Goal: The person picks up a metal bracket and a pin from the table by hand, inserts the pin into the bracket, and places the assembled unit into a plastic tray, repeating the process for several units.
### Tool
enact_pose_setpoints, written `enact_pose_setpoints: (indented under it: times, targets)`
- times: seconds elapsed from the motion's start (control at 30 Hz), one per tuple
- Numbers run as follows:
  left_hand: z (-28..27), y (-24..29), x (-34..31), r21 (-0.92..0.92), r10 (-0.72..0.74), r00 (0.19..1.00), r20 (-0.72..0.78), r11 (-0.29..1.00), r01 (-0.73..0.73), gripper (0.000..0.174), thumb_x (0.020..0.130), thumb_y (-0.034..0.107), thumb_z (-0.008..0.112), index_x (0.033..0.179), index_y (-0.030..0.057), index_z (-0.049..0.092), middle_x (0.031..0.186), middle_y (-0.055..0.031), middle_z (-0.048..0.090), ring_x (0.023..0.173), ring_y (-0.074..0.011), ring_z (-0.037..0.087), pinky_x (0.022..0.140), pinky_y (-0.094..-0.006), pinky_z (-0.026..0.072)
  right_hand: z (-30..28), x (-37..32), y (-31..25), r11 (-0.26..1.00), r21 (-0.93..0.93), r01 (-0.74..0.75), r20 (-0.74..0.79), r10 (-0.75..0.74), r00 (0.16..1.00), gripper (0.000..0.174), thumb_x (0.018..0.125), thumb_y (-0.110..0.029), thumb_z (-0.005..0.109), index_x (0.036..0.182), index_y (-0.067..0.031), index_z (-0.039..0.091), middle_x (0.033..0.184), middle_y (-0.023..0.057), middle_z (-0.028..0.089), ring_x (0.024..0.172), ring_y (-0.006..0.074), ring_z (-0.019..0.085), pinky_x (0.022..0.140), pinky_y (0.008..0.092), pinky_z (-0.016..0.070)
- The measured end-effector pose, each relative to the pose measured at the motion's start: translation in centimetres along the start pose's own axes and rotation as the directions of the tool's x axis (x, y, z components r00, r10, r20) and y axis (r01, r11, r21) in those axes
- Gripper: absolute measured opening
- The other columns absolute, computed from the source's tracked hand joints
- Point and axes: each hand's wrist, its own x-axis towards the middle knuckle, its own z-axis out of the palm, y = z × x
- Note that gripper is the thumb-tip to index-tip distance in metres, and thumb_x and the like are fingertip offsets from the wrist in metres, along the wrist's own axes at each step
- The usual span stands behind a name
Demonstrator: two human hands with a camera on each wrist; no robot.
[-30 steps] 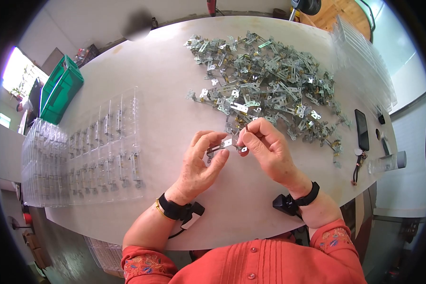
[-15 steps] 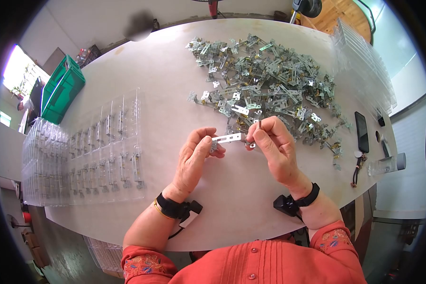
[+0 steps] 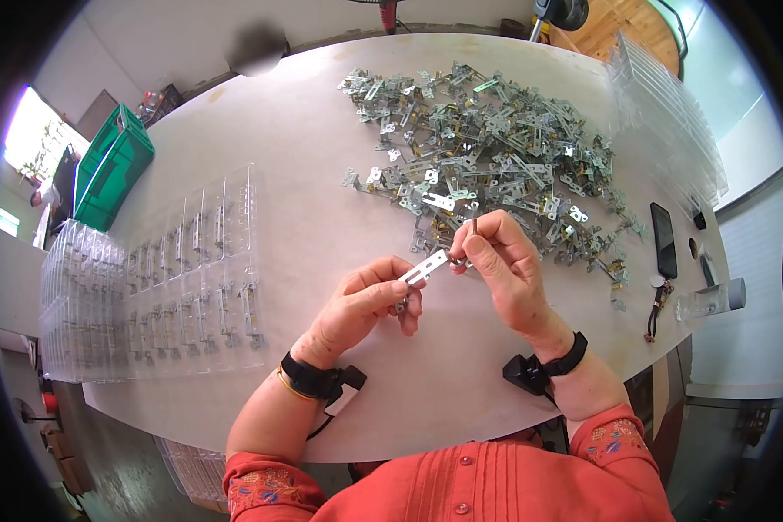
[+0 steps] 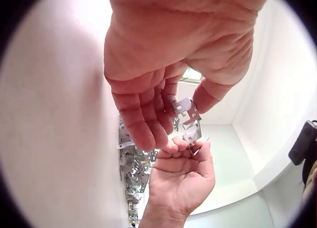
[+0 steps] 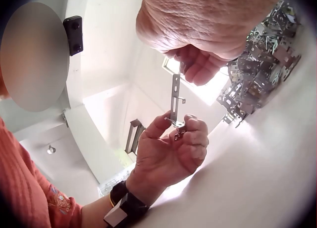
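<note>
A slotted metal bracket with bent end tabs is held between both hands, above the table. My left hand pinches its lower left end between thumb and fingers. At the upper right end, my right hand has thumb and forefinger together, and a thin dark strip sticks up between them. The left wrist view shows the bracket running from the left fingertips to the right fingertips. Seen from the right wrist, its slotted bar stands upright over the left hand.
A large heap of similar metal brackets spreads beyond the hands. Clear plastic trays with brackets in rows lie at left, near a green crate. More clear trays, a phone and a bottle are at right.
The bracket has swung from nearly level to slanting down to the left. My left hand has shifted its hold and dropped lower; the right hand has moved slightly right.
</note>
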Motion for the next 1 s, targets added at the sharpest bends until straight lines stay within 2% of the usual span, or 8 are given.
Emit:
enact_pose_setpoints:
  times: [0.17,0.27,0.37,0.43,0.63,0.77,0.83,1.0]
  targets:
    - [0.5,0.1,-0.3,0.091,-0.015,1.000,0.018,0.996,0.013,0.030,0.101,0.027,0.061,0.112,-0.0001,0.065,0.095,-0.0092,0.067,0.083,-0.0208,0.068,0.075,-0.0325,0.0527,0.3,0.2,-0.1,1.000,-0.007,0.006,-0.028,-0.007,1.000,0.009,0.106,-0.013,0.056,0.106,-0.0036,0.056,0.095,0.0024,0.063,0.085,0.0071,0.058,0.078,0.0251,0.0517]
    - [0.4,-0.8,0.1,0.076,0.148,0.989,-0.013,0.986,-0.147,0.026,0.104,0.024,0.060,0.110,-0.0003,0.067,0.096,-0.0079,0.067,0.085,-0.0186,0.067,0.077,-0.0321,0.0536,0.2,0.4,0.6,0.970,-0.171,0.175,-0.085,-0.191,0.978,0.009,0.106,-0.013,0.057,0.108,-0.0046,0.057,0.091,0.0008,0.061,0.082,0.0061,0.057,0.076,0.0236,0.0507]
    - [0.7,-1.3,0.5,0.254,0.294,0.949,-0.117,0.932,-0.258,0.021,0.105,0.015,0.058,0.114,-0.0019,0.067,0.101,-0.0072,0.066,0.088,-0.0171,0.066,0.081,-0.0320,0.0545,0.2,0.1,0.0,0.994,-0.089,0.067,-0.080,-0.074,0.994,0.010,0.105,-0.014,0.060,0.109,-0.0050,0.060,0.085,-0.0010,0.060,0.074,0.0048,0.055,0.067,0.0219,0.0485]
    - [0.9,-1.5,0.6,0.454,0.425,0.892,-0.152,0.832,-0.319,0.019,0.103,0.007,0.060,0.117,-0.0031,0.067,0.106,-0.0076,0.065,0.091,-0.0154,0.065,0.083,-0.0302,0.0550,0.8,-0.1,-0.7,0.962,-0.250,-0.111,0.022,0.120,0.993,0.010,0.103,-0.013,0.064,0.107,-0.0042,0.064,0.079,-0.0020,0.063,0.067,0.0047,0.054,0.060,0.0227,0.0464]
    - [1.2,-2.1,0.9,0.709,0.583,0.802,-0.130,0.620,-0.336,0.020,0.096,0.000,0.068,0.116,0.0000,0.071,0.111,-0.0066,0.064,0.092,-0.0130,0.064,0.082,-0.0261,0.0539,1.9,-0.3,-0.3,0.924,-0.377,-0.059,0.063,0.089,0.994,0.007,0.099,-0.008,0.067,0.101,-0.0021,0.067,0.075,0.0025,0.066,0.063,0.0068,0.054,0.057,0.0256,0.0454]
    - [1.5,-1.9,1.0,0.763,0.616,0.772,-0.153,0.571,-0.304,0.020,0.094,0.000,0.070,0.115,0.0013,0.072,0.111,-0.0065,0.065,0.091,-0.0123,0.063,0.080,-0.0256,0.0528,1.8,-0.3,-0.6,0.881,-0.470,-0.058,0.046,0.090,0.995,0.007,0.097,-0.009,0.067,0.098,-0.0022,0.067,0.070,0.0055,0.063,0.061,0.0088,0.053,0.056,0.0271,0.0448]
    - [1.4,-2.1,1.1,0.814,0.659,0.740,-0.134,0.499,-0.297,0.020,0.093,-0.001,0.071,0.113,0.0010,0.071,0.110,-0.0064,0.065,0.091,-0.0118,0.062,0.079,-0.0256,0.0519,1.7,-0.2,-0.7,0.859,-0.491,-0.146,0.016,0.177,0.984,0.008,0.096,-0.010,0.067,0.096,-0.0020,0.066,0.067,0.0076,0.061,0.059,0.0107,0.053,0.055,0.0294,0.0448]
    - [1.5,-2.1,1.1,0.816,0.665,0.730,-0.158,0.505,-0.283,0.021,0.092,-0.002,0.072,0.112,0.0012,0.068,0.110,-0.0060,0.065,0.093,-0.0117,0.061,0.081,-0.0255,0.0513,1.8,-0.3,-0.4,0.875,-0.430,-0.225,-0.028,0.236,0.971,0.008,0.097,-0.009,0.066,0.094,-0.0016,0.064,0.066,0.0081,0.060,0.058,0.0115,0.054,0.055,0.0305,0.0449]
